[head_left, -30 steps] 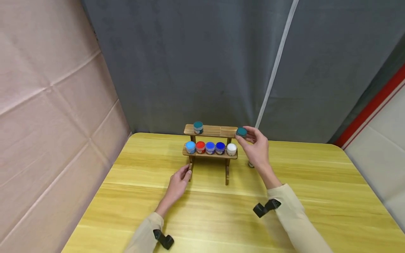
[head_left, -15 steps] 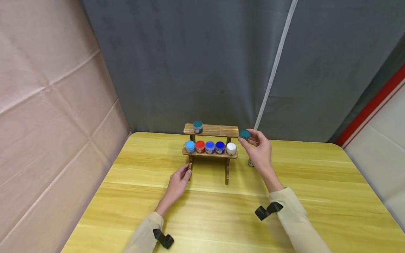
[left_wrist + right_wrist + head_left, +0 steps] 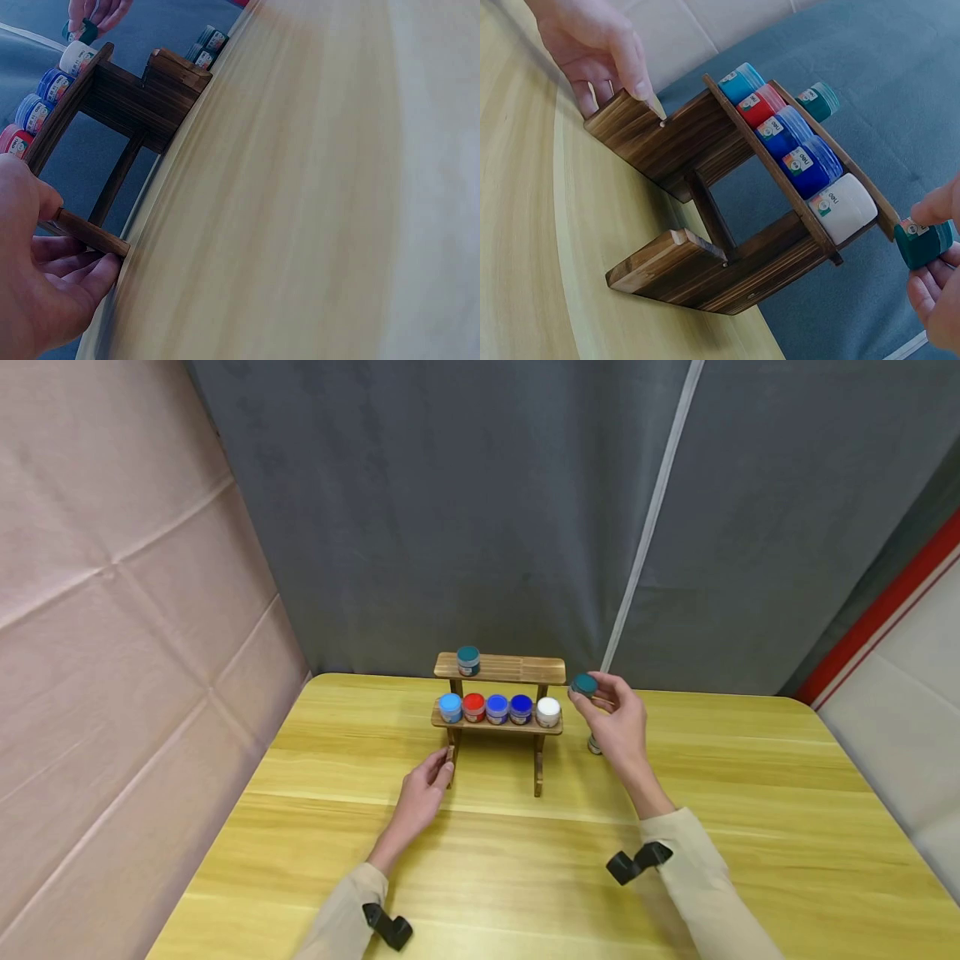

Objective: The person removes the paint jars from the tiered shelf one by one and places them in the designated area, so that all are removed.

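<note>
Pinches teal paint jar [image 3: 919, 247] between thumb and curled fingers of right hand [image 3: 619, 720], roughly upright, in air just beside right end of upper shelf [image 3: 517, 669] of wooden rack [image 3: 772, 247]. Looks squat and cylindrical, deep teal, with small label [image 3: 910, 228] bearing orange and green marks (lettering too small to read). Resembles second teal jar [image 3: 468, 662], set upright at left end of same shelf. Grips rack's left foot [image 3: 94, 234] with left hand [image 3: 420, 795], thumb opposite fingers. Includes, on lower shelf [image 3: 497, 729], five upright jars [image 3: 497, 709]: light blue, red, blue, dark blue, white.
</note>
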Demonstrator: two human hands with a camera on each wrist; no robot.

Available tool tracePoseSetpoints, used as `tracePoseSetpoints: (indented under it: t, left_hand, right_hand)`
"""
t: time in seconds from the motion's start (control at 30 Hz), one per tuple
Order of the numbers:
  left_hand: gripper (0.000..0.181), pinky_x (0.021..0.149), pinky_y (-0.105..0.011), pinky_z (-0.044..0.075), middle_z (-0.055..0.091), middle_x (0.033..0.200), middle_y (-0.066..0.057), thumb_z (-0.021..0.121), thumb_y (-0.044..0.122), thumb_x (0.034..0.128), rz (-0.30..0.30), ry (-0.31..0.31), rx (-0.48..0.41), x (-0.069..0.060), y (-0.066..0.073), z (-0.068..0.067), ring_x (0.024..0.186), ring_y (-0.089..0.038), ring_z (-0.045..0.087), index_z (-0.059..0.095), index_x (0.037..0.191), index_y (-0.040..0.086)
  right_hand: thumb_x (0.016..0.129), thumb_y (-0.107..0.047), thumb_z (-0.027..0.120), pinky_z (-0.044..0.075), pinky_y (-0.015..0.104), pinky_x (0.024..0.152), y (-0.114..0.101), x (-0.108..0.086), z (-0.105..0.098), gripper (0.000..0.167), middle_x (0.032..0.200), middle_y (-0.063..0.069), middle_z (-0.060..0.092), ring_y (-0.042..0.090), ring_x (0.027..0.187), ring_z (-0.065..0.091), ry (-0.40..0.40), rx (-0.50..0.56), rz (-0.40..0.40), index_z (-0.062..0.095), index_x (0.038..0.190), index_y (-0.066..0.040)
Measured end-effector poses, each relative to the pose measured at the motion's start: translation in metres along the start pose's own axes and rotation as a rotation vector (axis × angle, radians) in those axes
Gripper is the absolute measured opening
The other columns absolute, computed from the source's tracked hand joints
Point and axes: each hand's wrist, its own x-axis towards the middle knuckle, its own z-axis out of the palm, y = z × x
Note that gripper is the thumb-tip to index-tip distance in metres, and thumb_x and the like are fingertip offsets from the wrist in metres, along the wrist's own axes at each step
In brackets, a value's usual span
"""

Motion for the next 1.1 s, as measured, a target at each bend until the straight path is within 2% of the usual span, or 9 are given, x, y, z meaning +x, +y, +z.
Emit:
tracePoseSetpoints:
  t: [0.13,0.37,0.7,1.0,1.1]
  left_hand:
    - [0.05,0.11,-0.046,0.049,0.051,0.148,-0.026,0.051,0.022,0.1067,-0.001,-0.006,0.006,0.0,0.0,0.0,0.136,-0.039,0.053,0.045,0.149,-0.004]
    - [0.05,0.11,-0.046,0.049,0.052,0.148,-0.026,0.051,0.022,0.1066,-0.009,-0.003,0.021,0.0,-0.002,0.0,0.135,-0.039,0.054,0.045,0.149,-0.003]
    - [0.05,0.11,-0.046,0.05,0.052,0.148,-0.024,0.05,0.023,0.1068,-0.007,-0.004,0.022,0.001,0.0,0.001,0.135,-0.037,0.054,0.045,0.15,-0.001]
    - [0.05,0.111,-0.046,0.049,0.053,0.148,-0.024,0.05,0.024,0.1069,-0.007,-0.001,0.021,0.001,-0.001,0.001,0.135,-0.037,0.054,0.046,0.149,-0.002]
    - [0.049,0.111,-0.046,0.049,0.053,0.148,-0.024,0.05,0.023,0.1069,-0.006,-0.001,0.022,0.001,-0.002,0.0,0.135,-0.038,0.054,0.046,0.149,-0.002]
  right_hand:
    - [0.091,-0.016,0.077,0.053,0.011,0.089,0.003,0.0,-0.002,0.044,0.121,0.018,0.067,0.016,0.104,0.061,0.01,0.007,0.002,0.064,0.129,0.0]
    - [0.091,-0.016,0.077,0.051,0.007,0.087,0.012,0.002,-0.005,0.044,0.122,0.017,0.068,0.01,0.1,0.061,0.03,-0.012,0.029,0.064,0.129,-0.001]
    - [0.091,-0.018,0.077,0.051,0.009,0.089,0.021,0.0,-0.011,0.043,0.123,0.017,0.067,0.02,0.107,0.062,0.045,-0.03,0.068,0.064,0.128,-0.002]
    - [0.091,-0.017,0.077,0.051,0.006,0.086,0.03,-0.002,-0.017,0.043,0.124,0.018,0.068,0.004,0.097,0.06,0.074,-0.067,0.085,0.065,0.128,-0.001]
    - [0.091,-0.017,0.077,0.051,0.004,0.085,0.033,-0.004,-0.02,0.044,0.124,0.019,0.067,0.001,0.096,0.06,0.082,-0.049,0.093,0.065,0.129,-0.001]
